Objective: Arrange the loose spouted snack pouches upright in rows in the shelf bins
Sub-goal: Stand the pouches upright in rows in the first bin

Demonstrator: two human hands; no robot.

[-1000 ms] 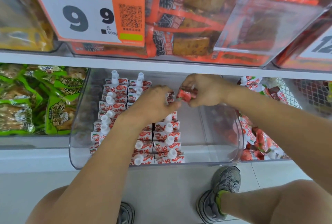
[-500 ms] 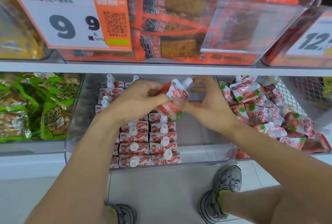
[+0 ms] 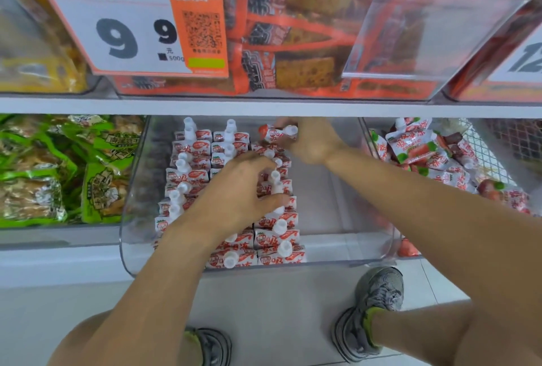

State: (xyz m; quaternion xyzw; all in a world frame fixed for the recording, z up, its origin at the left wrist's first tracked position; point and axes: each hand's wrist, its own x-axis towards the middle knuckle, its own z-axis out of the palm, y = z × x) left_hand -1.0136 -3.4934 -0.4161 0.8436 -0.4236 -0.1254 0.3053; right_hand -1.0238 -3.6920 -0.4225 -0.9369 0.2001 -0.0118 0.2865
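Observation:
A clear plastic shelf bin (image 3: 346, 260) holds three rows of upright red-and-white spouted pouches (image 3: 278, 241) with white caps. My right hand (image 3: 311, 142) is at the back of the bin, shut on one pouch (image 3: 275, 132) lying tilted with its cap pointing right, at the far end of the third row. My left hand (image 3: 243, 189) rests on the middle and third rows, fingers spread over the caps, holding nothing that I can see. Loose pouches (image 3: 422, 157) lie in a heap in the bin to the right.
Green snack packs (image 3: 58, 172) fill the bin to the left. The shelf above carries orange packs (image 3: 293, 43) and a price card (image 3: 132, 22) reading 9.9. The right half of the clear bin floor (image 3: 322, 198) is bare. My shoes (image 3: 372, 307) stand on the tiled floor below.
My right hand carried the pouch from in front of me back to the rear of the third row. My left hand let go of it and dropped onto the standing rows.

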